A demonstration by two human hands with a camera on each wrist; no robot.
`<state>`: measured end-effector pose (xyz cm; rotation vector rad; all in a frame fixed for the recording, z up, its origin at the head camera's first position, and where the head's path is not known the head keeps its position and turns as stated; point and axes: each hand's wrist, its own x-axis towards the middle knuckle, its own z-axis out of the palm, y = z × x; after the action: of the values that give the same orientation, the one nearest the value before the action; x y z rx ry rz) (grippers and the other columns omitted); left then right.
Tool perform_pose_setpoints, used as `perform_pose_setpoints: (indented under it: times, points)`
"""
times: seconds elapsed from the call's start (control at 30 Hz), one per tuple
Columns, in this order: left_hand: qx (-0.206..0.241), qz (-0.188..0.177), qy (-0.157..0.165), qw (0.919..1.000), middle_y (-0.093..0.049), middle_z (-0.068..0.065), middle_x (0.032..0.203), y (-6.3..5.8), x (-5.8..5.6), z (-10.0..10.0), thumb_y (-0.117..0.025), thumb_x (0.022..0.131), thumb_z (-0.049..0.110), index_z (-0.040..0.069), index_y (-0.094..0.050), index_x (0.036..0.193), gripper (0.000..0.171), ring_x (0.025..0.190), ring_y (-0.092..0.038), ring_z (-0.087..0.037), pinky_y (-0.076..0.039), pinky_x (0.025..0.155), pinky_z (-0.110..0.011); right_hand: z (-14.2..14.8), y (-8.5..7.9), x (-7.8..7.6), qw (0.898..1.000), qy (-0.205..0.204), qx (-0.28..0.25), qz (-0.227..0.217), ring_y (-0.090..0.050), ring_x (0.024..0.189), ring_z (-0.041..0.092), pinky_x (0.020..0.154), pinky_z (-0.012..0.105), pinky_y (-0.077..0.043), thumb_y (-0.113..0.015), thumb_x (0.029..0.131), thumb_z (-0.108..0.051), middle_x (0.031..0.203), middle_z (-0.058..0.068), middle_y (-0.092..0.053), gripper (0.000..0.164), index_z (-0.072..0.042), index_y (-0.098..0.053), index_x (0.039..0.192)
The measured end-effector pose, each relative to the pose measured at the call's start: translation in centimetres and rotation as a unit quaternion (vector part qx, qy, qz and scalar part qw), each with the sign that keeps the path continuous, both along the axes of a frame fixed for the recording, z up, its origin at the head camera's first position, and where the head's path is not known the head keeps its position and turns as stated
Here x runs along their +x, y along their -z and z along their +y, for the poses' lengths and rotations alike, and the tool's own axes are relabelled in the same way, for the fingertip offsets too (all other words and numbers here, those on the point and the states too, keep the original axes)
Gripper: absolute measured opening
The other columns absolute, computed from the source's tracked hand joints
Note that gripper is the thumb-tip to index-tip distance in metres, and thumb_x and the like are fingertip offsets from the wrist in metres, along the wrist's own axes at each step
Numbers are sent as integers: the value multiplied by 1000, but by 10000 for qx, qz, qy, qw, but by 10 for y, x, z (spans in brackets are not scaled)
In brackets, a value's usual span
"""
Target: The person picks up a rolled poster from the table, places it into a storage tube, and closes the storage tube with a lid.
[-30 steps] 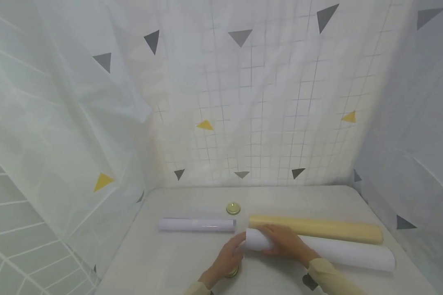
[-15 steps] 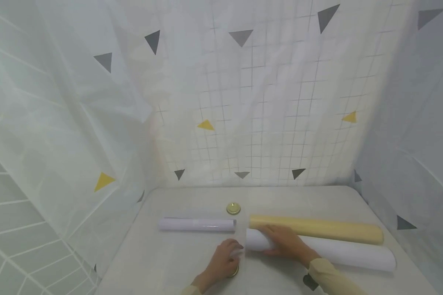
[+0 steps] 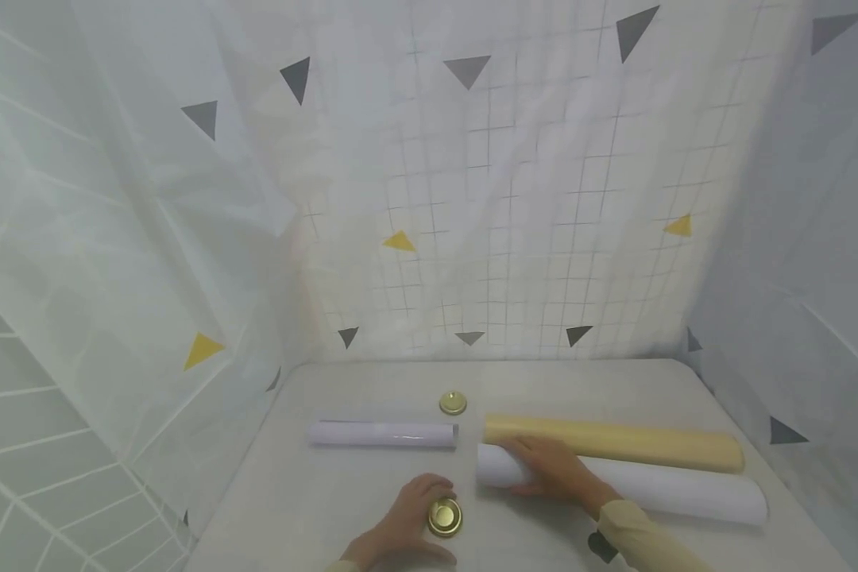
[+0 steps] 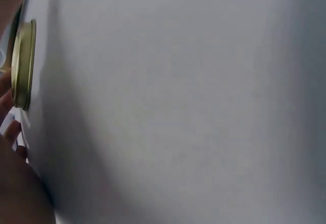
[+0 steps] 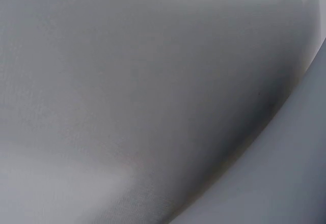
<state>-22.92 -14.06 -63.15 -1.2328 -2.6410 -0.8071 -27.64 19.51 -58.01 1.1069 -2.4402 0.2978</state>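
My left hand lies around a gold jar lid, fingers beyond it and thumb on the near side, apart from the rim. In the left wrist view, the lid appears edge-on, with fingertips close beside it. My right hand grips the left part of a long white paper roll, fingers over the top and thumb on the near side. That roll fills the lower right corner of the right wrist view; the right hand is hidden there.
A yellow roll lies just behind the white one. Further left is a shorter pale roll, and a second gold lid sits toward the back of the white-covered table. Patterned sheeting encloses the back and sides.
My left hand has moved away from the white roll's left end, down and left to the near lid, and its fingers have spread. The right hand and the rolls stay put.
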Motion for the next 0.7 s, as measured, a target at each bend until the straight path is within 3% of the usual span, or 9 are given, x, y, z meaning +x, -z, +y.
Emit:
perform_pose_setpoints:
  times: [0.2, 0.43, 0.57, 0.7]
  points:
    - [-154, 158, 6, 9998, -52, 0, 148, 7, -1, -8, -80, 76, 66, 19, -53, 139, 83, 140, -46, -23, -41, 116, -50, -1, 3, -2, 9999, 16, 27, 161, -68, 88, 9, 75, 30, -59, -89, 67, -54, 108, -6, -72, 80, -15, -63, 132]
    - [-110, 234, -181, 9995, -58, -2, 143, 4, -2, -7, -81, 82, 50, 15, -60, 132, 65, 136, -51, -25, -44, 112, -50, -2, 4, -3, 9997, -53, -56, 250, -68, 87, 9, 72, 30, -58, -90, 66, -52, 106, -6, -72, 79, -14, -64, 130]
    - [70, -123, -308, 9994, -59, -1, 143, 4, -2, -7, -81, 83, 45, 13, -60, 134, 63, 136, -51, -26, -42, 113, -51, -2, 5, -3, 9997, -8, -7, 237, -68, 87, 9, 73, 30, -58, -90, 66, -53, 107, -6, -72, 79, -15, -64, 131]
    - [495, -1070, -562, 9914, -56, 0, 145, 3, -3, -4, -79, 86, 41, 17, -54, 141, 64, 138, -48, -25, -37, 118, -51, -1, 6, -3, 9999, 46, 9, 116, -70, 91, 11, 77, 32, -59, -89, 67, -55, 112, -5, -74, 81, -16, -64, 134]
